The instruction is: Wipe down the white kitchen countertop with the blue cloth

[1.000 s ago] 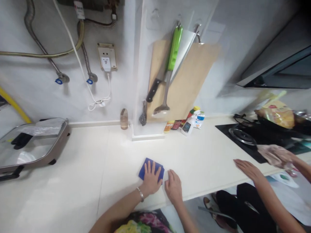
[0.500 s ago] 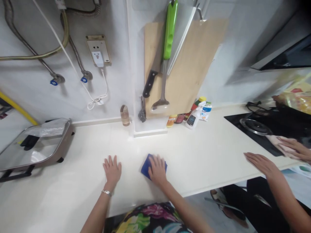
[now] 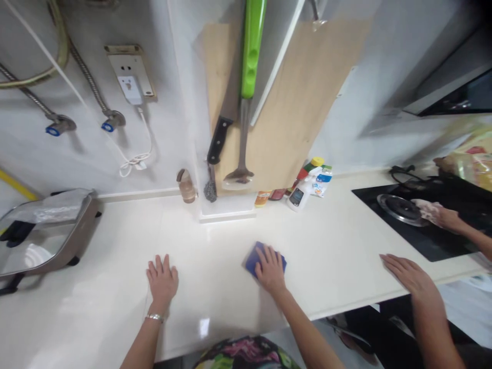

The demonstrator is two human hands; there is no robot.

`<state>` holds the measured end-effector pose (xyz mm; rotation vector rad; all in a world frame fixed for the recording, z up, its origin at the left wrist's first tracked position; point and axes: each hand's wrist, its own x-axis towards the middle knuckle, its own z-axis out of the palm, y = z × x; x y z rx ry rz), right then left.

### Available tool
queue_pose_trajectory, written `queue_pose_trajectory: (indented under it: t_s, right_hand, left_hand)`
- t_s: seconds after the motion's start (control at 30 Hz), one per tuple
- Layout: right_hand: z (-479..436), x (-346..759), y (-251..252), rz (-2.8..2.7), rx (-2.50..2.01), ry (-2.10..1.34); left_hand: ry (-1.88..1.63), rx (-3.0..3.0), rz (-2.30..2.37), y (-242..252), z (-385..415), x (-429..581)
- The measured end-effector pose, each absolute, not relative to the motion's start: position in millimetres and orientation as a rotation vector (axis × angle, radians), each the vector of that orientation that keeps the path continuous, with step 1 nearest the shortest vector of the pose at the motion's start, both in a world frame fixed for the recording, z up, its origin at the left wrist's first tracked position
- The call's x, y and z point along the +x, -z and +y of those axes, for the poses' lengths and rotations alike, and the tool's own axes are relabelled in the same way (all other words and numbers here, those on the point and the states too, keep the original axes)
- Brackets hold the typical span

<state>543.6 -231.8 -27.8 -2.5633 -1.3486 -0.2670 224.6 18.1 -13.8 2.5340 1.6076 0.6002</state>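
Observation:
My left hand (image 3: 163, 281) rests palm down on the white countertop (image 3: 207, 287), fingers spread, holding nothing. A silver bracelet circles that wrist. To its right, my right hand (image 3: 271, 270) holds a folded blue cloth (image 3: 252, 260) pressed against the counter. The fingers lie over the cloth, and its left and right edges show past them. Farther right, another person's hand (image 3: 409, 274) lies on the counter near the front edge. That person's other hand (image 3: 448, 219) holds a pale cloth (image 3: 426, 210) at the hob's round burner (image 3: 402, 209).
An electric pan with a glass lid (image 3: 49, 241) stands at the left. Along the wall are a brown-tinted bottle (image 3: 186, 186), a white spray bottle (image 3: 299, 197) and jars. A spatula (image 3: 251, 56), a knife (image 3: 220, 138) and a cutting board (image 3: 284, 148) hang above. The black hob (image 3: 434, 241) is right.
My right hand has slid the blue cloth rightward along the counter. The other person's pale cloth has moved from the hob's front edge to the burner. The view has shifted somewhat.

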Motion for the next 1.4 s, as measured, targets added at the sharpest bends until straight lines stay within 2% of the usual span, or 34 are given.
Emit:
queue_pose_trajectory:
  t_s: [0.2, 0.47, 0.8, 1.03, 1.23, 1.4]
  right_hand:
    - [-239, 625, 32, -0.985, -2.702, 0.339]
    - [-151, 628, 19, -0.687, -2.660, 0.248]
    - [-53, 515, 17, -1.011, -2.538, 0.085]
    - [-16, 452, -7, -1.437, -2.502, -0.227]
    - [13, 421, -18, -1.888, -2.163, -0.312]
    - [13, 435, -19, -2.024, -1.981, -0.306]
  left_hand:
    - [-0.666, 2.564, 1.670, 10, 12, 234]
    - [-0.627, 2.643, 1.658, 3, 12, 238]
    - [-0.553, 2.613, 1.675, 7, 14, 237]
    - [-0.527, 2.613, 1.710, 3, 13, 237]
    - [-0.501, 2.583, 1.730, 2, 12, 234]
    - [-0.508, 2.565, 1.737, 0, 12, 234]
